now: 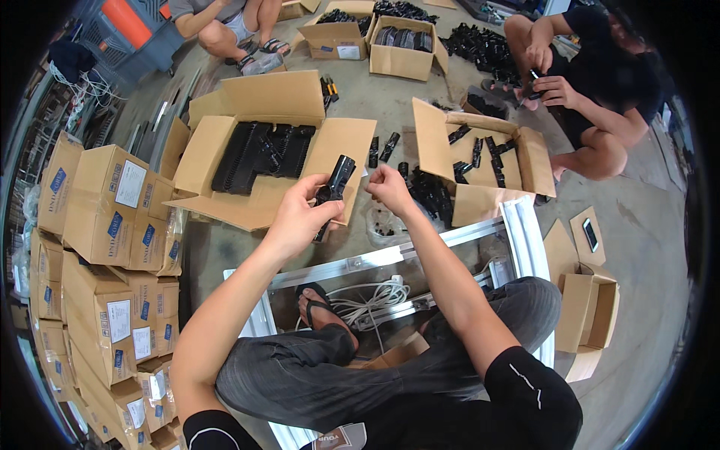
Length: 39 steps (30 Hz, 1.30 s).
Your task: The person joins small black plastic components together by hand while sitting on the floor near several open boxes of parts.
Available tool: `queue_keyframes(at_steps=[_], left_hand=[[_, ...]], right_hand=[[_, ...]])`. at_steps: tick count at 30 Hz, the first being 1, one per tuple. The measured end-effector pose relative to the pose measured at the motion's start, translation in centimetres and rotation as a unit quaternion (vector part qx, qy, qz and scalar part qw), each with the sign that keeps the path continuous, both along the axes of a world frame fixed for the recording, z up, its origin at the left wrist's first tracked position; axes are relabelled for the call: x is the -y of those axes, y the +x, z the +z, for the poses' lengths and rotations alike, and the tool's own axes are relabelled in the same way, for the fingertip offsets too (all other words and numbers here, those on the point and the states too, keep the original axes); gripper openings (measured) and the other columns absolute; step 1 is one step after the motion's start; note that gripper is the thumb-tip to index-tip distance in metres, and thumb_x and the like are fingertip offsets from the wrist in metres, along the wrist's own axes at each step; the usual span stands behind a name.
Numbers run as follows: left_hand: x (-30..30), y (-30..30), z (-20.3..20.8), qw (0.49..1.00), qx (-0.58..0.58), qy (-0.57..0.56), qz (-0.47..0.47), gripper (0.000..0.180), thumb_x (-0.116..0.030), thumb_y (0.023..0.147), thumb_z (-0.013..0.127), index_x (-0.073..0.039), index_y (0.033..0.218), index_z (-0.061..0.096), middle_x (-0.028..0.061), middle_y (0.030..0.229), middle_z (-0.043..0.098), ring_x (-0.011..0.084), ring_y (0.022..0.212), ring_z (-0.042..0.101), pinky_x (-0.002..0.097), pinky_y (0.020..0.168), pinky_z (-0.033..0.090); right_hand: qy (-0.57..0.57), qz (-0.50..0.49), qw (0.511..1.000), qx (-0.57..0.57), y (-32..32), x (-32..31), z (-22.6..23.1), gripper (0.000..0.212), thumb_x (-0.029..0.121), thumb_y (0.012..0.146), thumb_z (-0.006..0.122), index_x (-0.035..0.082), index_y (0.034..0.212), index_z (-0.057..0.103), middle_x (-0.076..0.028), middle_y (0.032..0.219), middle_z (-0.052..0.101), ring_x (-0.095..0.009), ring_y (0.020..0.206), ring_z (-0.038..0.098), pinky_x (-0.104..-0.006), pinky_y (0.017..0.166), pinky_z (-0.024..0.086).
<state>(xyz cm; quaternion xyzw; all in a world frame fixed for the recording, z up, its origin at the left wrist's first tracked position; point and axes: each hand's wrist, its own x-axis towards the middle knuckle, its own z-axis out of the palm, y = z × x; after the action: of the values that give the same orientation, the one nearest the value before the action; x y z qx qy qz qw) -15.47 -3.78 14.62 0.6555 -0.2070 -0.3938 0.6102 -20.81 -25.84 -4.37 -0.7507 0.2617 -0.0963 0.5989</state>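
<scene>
Holding a black plastic part (334,184) in the head view, the left hand (300,217) has its fingers wrapped round the lower body of the piece, so the flared upper end stands free, tilted up and to the right. The right hand (390,187) sits just beside that free end, its fingertips pinched narrowly together; whether they hold something small cannot be told. The grip appears chosen to steady the part while the other hand works at its top.

Both hands hover above the near flap of an open cardboard box (259,161) on the concrete floor (645,247), in which like black parts lie packed in rows. A second open box (480,161) stands to the right, holding loose black pieces, with a heap of more parts between the two. A metal frame (525,240) runs across the floor just below the hands, with a white cable (367,300) coiled inside it beside the person's sandalled foot.

Stacked closed cartons (105,225) wall off the left edge. Another seated person (600,97) works at the far right corner, well apart. Open floor remains to the right.
</scene>
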Motion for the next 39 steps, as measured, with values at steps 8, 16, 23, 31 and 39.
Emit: queue_keyframes(at_steps=[8,16,23,31,39], left_hand=[[1.6,-0.7,0.3,0.98,0.182,-0.047,0.066,0.047,-0.005,0.081,0.072,0.005,0.125,0.058,0.0056,0.097,0.063,0.0086,0.076,0.059,0.025,0.061,0.05],[0.6,-2.1,3.2,0.967,0.238,-0.036,0.09,0.043,-0.006,0.08,0.073,0.002,0.12,0.06,0.0055,0.095,0.064,0.009,0.076,0.059,0.0253,0.063,0.049],[-0.2,-2.2,3.7,0.945,0.316,-0.009,0.084,0.044,-0.006,0.083,0.071,-0.002,0.125,0.057,0.0032,0.097,0.064,0.0083,0.082,0.062,0.0241,0.062,0.054],[0.1,-2.1,3.3,0.939,0.328,-0.031,0.098,0.044,-0.007,0.078,0.071,0.003,0.119,0.06,0.0082,0.099,0.068,0.015,0.091,0.064,0.0311,0.082,0.051],[-0.1,-2.2,4.0,0.932,0.349,-0.025,0.09,0.043,-0.006,0.076,0.069,0.002,0.118,0.06,0.0096,0.098,0.068,0.0169,0.091,0.064,0.0316,0.083,0.051]], right_hand=[[0.196,0.012,0.941,0.274,-4.5,-3.6,16.3,0.016,0.009,0.089,0.072,0.002,0.094,0.059,-0.002,0.075,0.063,-0.008,0.06,0.057,-0.0228,0.052,0.045],[0.213,0.036,0.914,0.342,-4.5,-7.4,18.5,0.015,-0.001,0.088,0.068,0.0,0.098,0.058,-0.004,0.083,0.064,-0.01,0.068,0.062,-0.0248,0.06,0.051],[0.171,0.009,0.927,0.333,-4.7,-8.6,18.9,0.013,0.0,0.088,0.068,0.0,0.096,0.059,-0.004,0.085,0.066,-0.009,0.07,0.063,-0.0243,0.062,0.051],[-0.091,-0.041,0.938,0.332,-5.1,-8.5,19.2,0.012,0.0,0.086,0.07,0.0,0.095,0.062,-0.001,0.082,0.066,-0.006,0.073,0.061,-0.0236,0.066,0.049],[-0.159,-0.05,0.92,0.354,-4.9,-8.7,18.9,0.013,-0.002,0.084,0.069,0.0,0.094,0.062,-0.005,0.082,0.067,-0.009,0.071,0.062,-0.0259,0.066,0.051]])
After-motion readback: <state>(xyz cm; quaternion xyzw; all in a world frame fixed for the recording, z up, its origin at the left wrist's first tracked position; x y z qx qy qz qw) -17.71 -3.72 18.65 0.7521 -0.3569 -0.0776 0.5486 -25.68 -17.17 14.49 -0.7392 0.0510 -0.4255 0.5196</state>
